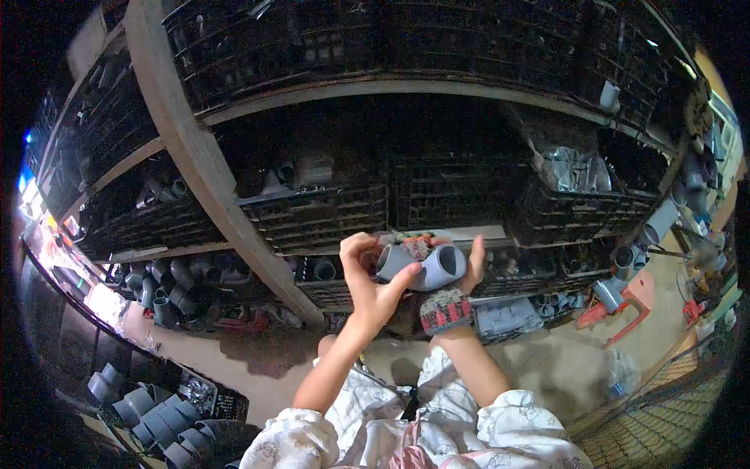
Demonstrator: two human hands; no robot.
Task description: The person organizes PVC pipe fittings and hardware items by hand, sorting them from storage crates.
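Observation:
A grey plastic pipe elbow (439, 273) is held up in front of me, one open end showing its dark inside. My left hand (373, 281), bare, grips the left side of it, thumb across the front and fingers curled at the top. On the other side, my right hand (471, 270) supports the elbow, with one finger stretched up along its edge. A knitted grey and red glove (447, 310) covers part of the right hand and wrist. Some patterned knit also shows behind the elbow; most of the right fingers are hidden there.
Black crates (328, 219) fill the dark shelves ahead, with a wooden post (187, 148) at left. Grey pipe fittings (168, 422) are piled at lower left. A red plastic stool (637, 301) stands at right, near a woven-looking surface (672, 414).

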